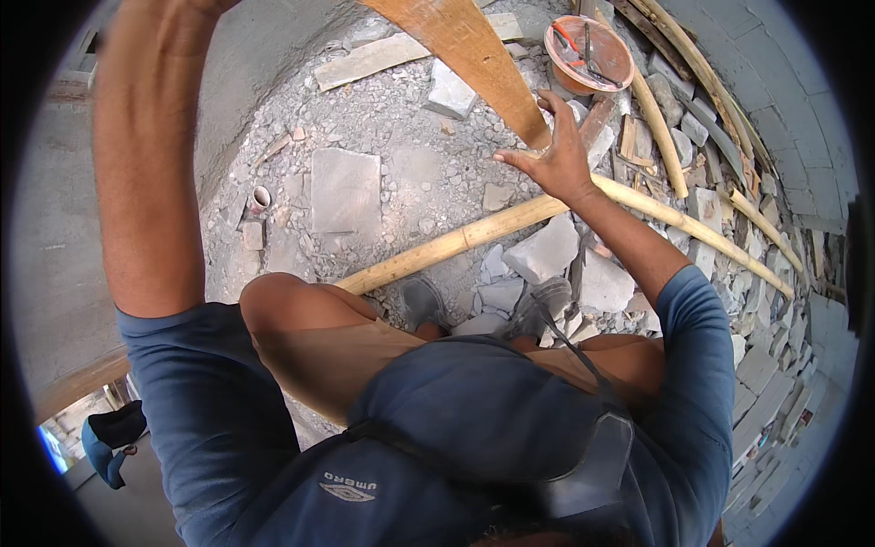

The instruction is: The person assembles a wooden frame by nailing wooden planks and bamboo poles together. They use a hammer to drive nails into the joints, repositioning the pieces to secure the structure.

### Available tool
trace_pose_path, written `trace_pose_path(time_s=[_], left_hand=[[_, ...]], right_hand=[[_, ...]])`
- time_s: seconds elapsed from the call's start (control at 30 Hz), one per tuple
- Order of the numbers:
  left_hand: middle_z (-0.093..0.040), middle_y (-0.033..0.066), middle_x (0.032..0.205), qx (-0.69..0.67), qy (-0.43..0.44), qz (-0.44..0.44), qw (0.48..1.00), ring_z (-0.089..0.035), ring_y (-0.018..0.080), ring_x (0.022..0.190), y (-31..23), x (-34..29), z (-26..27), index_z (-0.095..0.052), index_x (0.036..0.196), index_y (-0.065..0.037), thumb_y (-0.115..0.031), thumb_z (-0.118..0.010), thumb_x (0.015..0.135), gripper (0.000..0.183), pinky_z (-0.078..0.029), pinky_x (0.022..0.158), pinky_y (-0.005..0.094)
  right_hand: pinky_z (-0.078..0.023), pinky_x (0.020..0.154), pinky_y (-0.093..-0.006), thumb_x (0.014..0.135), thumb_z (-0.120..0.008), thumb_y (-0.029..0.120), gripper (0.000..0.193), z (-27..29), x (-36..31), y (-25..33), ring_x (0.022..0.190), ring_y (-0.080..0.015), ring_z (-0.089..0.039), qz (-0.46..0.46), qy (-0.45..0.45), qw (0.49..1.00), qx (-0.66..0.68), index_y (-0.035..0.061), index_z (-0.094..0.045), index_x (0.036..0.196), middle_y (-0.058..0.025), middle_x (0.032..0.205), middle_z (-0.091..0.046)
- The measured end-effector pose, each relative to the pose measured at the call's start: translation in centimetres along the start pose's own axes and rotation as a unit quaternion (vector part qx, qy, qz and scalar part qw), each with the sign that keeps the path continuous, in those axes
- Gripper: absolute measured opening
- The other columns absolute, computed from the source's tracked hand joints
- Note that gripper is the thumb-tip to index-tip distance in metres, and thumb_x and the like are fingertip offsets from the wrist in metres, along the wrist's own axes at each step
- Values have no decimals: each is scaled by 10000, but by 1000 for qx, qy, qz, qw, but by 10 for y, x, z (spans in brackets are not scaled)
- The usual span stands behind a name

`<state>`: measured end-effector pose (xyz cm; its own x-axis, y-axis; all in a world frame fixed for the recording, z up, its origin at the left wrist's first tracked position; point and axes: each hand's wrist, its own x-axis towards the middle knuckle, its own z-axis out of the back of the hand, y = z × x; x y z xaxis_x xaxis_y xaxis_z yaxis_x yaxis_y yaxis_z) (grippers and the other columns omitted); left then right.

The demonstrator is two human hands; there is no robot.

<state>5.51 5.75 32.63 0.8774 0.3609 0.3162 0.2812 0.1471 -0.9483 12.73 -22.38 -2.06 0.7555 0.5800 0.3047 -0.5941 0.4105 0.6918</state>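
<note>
A long orange-brown wooden board (456, 55) slants down from the top edge of the view. Its lower end sits in my right hand (563, 162), thumb on one side and fingers curved along the other. My left arm (150, 164) is raised along the left side. Only the wrist end of my left hand (187, 7) shows at the top edge, with its fingers cut off from view. Just beyond my right hand stands an orange bucket (565, 77) with a red-handled tool (567, 38) and dark tools in it.
A bamboo pole (456, 239) crosses the rubble before my knees. Flat stone slabs (346, 190) and broken blocks (544, 248) lie around. More poles (661, 137) lean at the right by a grey block wall (807, 128). A plastered wall (241, 64) rises at the left. A person's cap (102, 451) shows lower left.
</note>
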Motion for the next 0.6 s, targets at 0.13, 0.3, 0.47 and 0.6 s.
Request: trace_pose_path(time_s=[0.13,0.3,0.47,0.6], left_hand=[[-602,21,809,-115,-60,110,985,-591,115,660,49,1,8,-620,955,-89,-293,-550,1181,313,-589,607,248],[-608,38,806,-204,-13,154,967,-604,127,654,92,20,27,-610,985,-78,-277,-542,1184,289,-615,610,269],[-623,56,827,-236,63,164,956,-625,154,692,99,37,17,-603,993,-70,-287,-536,1186,299,-644,662,309],[-696,91,973,-130,-177,114,969,-606,132,781,154,58,65,-658,1174,6,-258,-556,1147,284,-564,681,306]], right_hand=[[-491,1167,-488,869,-936,378,939,-1,4,-42,1338,-403,-607,-12,88,996,18,52,-428,1588,-239,1405,-586],[-484,1158,-509,864,-924,386,907,10,-18,-54,1317,-406,-612,39,64,996,-56,14,-476,1559,-249,1371,-592],[-509,1081,-498,811,-946,423,877,-14,-11,-77,1281,-401,-625,-54,38,997,-36,-8,-548,1462,-261,1361,-613],[-552,982,-481,832,-908,405,716,40,-13,-61,1136,-384,-698,-48,111,991,-58,-17,-630,1339,-229,1202,-697]])
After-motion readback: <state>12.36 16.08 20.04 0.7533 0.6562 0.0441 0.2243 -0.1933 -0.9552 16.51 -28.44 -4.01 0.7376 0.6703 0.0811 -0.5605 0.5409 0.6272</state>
